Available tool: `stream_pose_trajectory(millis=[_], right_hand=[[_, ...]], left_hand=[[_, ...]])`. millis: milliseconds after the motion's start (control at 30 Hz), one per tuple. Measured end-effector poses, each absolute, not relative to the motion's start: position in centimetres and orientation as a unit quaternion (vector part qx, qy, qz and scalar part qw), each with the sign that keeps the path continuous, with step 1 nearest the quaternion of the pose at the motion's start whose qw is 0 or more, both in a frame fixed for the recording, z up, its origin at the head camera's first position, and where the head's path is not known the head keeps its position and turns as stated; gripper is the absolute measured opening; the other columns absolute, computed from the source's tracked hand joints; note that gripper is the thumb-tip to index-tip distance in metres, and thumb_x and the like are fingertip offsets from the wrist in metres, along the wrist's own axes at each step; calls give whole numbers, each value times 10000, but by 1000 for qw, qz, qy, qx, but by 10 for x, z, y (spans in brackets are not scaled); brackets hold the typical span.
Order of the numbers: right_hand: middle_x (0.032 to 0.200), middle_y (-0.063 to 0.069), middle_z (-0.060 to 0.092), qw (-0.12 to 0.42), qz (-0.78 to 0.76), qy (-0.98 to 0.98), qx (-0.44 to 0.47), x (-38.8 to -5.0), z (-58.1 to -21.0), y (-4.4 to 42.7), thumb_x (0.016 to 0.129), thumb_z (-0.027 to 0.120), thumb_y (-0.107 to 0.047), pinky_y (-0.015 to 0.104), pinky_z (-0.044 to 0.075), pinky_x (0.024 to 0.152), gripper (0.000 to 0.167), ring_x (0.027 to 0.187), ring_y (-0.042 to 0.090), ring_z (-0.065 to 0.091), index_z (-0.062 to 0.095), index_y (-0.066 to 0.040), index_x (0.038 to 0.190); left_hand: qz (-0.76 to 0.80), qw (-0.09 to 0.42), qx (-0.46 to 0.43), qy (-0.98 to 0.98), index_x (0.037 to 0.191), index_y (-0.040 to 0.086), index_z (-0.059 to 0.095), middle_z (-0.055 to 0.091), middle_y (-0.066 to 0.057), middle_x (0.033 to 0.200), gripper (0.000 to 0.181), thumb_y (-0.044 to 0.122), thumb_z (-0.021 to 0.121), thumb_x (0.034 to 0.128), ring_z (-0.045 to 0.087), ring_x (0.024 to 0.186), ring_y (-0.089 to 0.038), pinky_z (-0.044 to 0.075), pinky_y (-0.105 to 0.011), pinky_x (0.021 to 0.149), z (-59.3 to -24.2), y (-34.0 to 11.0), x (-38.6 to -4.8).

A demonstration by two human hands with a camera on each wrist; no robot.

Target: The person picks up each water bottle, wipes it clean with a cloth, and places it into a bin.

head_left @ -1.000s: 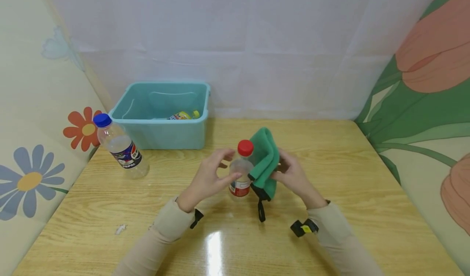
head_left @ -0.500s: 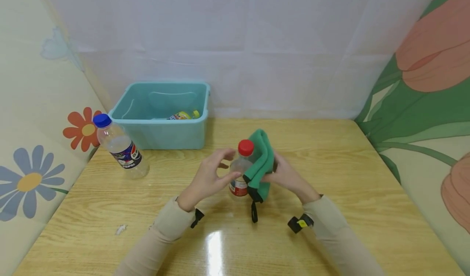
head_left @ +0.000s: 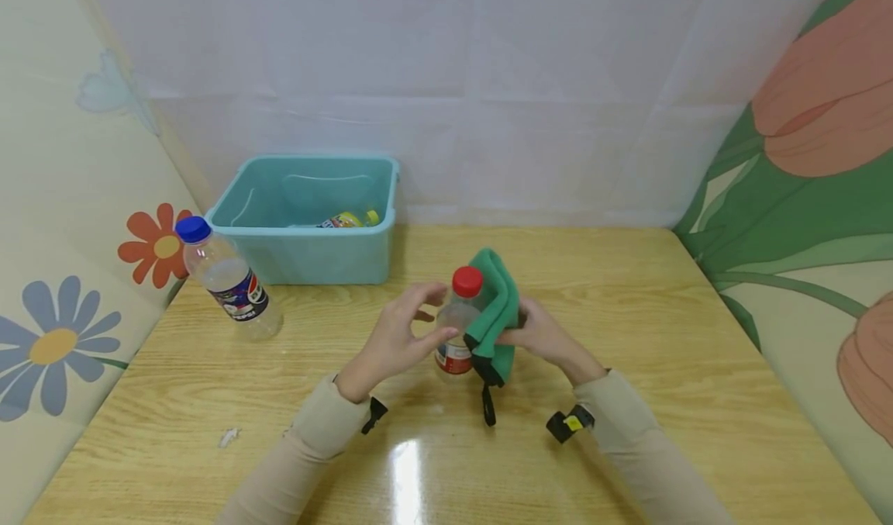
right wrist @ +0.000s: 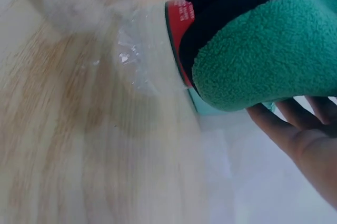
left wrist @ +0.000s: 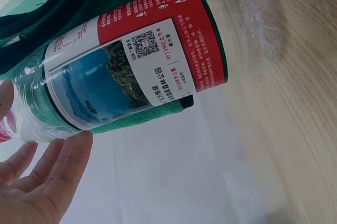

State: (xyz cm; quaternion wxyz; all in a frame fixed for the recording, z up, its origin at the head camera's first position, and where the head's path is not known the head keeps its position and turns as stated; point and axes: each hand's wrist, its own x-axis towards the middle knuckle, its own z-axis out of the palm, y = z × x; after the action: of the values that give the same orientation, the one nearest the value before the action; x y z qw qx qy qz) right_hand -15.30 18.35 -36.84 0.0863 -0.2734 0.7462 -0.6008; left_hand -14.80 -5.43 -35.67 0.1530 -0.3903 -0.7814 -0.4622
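A clear plastic bottle (head_left: 456, 354) with a red cap and a red-and-white label stands upright on the table. My left hand (head_left: 399, 340) curves round its left side; the thumb lies across the front, and in the left wrist view fingertips touch the bottle's upper part. A folded green cloth (head_left: 497, 312) with black edging and a hanging black loop is pressed against the bottle's right side. My right hand (head_left: 544, 340) grips this cloth from the right, and some of its fingers are hidden behind the fabric. In the right wrist view the cloth covers much of the label.
A light-blue plastic bin (head_left: 314, 257) stands at the back left, with a yellow-capped bottle (head_left: 346, 220) lying inside. In front of the bin's left corner is a blue-capped Pepsi bottle (head_left: 240, 296). A white scrap (head_left: 229, 436) lies on the wooden table (head_left: 670, 339).
My right hand has moved left with the green cloth, bringing it closer against the bottle, then shifted only slightly. My left hand and the bottle have stayed in place.
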Motion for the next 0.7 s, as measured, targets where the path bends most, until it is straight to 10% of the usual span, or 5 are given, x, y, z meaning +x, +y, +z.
stream_pose_trajectory(millis=[267, 700], right_hand=[[906, 5, 645, 125, -601, 738, -279, -161, -378, 190, 762, 632, 54, 330, 499, 803, 170, 874, 165, 579, 633, -41, 903], [998, 124, 636, 171, -564, 755, -287, -167, -392, 193, 757, 670, 13, 380, 479, 864, 217, 954, 202, 571, 593, 99, 941]], left_hand=[[-479, 118, -393, -776, 1204, -43, 474, 555, -197, 1105, 520, 96, 727, 772, 555, 984, -259, 565, -299, 696, -357, -57, -151], [-518, 33, -405, -752, 1244, -50, 445, 536, -206, 1159, 528, 22, 692, 783, 540, 1046, -309, 548, -308, 769, -352, -65, -157]])
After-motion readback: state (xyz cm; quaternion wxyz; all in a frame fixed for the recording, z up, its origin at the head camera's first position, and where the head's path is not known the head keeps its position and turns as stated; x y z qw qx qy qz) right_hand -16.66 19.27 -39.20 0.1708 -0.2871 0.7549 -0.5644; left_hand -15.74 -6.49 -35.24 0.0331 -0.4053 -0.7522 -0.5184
